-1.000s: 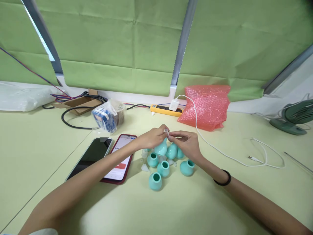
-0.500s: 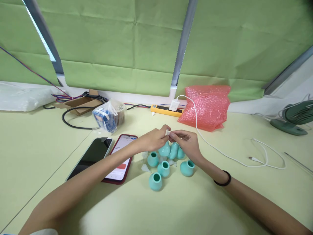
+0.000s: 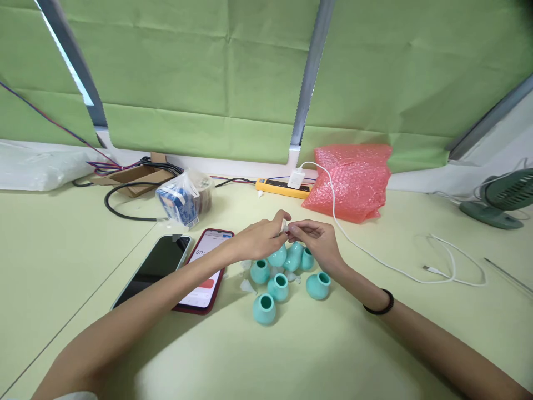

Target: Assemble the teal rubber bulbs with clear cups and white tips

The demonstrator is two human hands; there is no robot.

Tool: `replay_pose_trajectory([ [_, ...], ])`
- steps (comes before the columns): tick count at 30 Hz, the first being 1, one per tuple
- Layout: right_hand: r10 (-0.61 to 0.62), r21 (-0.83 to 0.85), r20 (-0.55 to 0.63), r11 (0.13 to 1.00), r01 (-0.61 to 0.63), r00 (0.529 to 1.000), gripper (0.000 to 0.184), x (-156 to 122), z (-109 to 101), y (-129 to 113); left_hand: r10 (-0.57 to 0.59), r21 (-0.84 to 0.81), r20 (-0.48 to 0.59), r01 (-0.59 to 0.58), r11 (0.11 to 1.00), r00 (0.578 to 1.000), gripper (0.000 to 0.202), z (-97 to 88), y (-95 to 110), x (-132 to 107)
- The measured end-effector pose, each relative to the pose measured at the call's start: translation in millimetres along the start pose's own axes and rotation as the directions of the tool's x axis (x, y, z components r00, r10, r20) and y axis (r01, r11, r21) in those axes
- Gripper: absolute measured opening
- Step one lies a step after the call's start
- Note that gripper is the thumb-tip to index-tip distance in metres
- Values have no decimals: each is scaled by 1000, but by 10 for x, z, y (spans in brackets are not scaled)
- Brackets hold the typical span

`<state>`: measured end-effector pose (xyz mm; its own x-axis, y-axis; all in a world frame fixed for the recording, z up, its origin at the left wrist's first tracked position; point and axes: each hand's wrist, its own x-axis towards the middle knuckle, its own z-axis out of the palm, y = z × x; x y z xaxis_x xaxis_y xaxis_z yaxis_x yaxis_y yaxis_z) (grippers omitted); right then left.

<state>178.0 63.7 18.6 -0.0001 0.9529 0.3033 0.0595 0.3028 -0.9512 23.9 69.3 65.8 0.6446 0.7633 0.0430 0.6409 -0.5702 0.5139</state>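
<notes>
Several small teal ceramic vases (image 3: 278,286) stand and lie in a cluster on the pale green table (image 3: 291,355). My left hand (image 3: 261,238) and my right hand (image 3: 317,242) meet just above the cluster's far side. Both pinch a tiny white piece (image 3: 285,226) between their fingertips. One teal vase (image 3: 277,256) sits right under my left hand, and whether the hand touches it I cannot tell. A black band circles my right wrist. Small white caps or scraps (image 3: 247,286) lie left of the vases.
Two phones lie left of the vases, a dark one (image 3: 155,269) and a red-cased one (image 3: 205,268) with its screen lit. Behind are a plastic bag with a blue box (image 3: 183,199), pink bubble wrap (image 3: 353,179), a yellow power strip (image 3: 282,188), a white cable (image 3: 400,264) and a green fan (image 3: 499,201).
My two hands stay pinched together and have risen slightly away from the vases. The teal vase that stood under my left hand has sunk back into the cluster.
</notes>
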Motion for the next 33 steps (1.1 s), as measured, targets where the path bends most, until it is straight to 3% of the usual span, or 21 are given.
replay_pose_trajectory([
  [17,-49,25,72,999,47,996,18,1,-27,32,20,59,29,-22,998,999,18,-26,-5,-12],
  [25,-183,8,146,983,184,972,12,-14,-25,37,61,58,51,-64,996,997,11,-25,-51,3],
  [33,-360,-153,116,914,375,926,11,-59,-16,11,115,84,58,-119,989,992,7,0,-64,3],
])
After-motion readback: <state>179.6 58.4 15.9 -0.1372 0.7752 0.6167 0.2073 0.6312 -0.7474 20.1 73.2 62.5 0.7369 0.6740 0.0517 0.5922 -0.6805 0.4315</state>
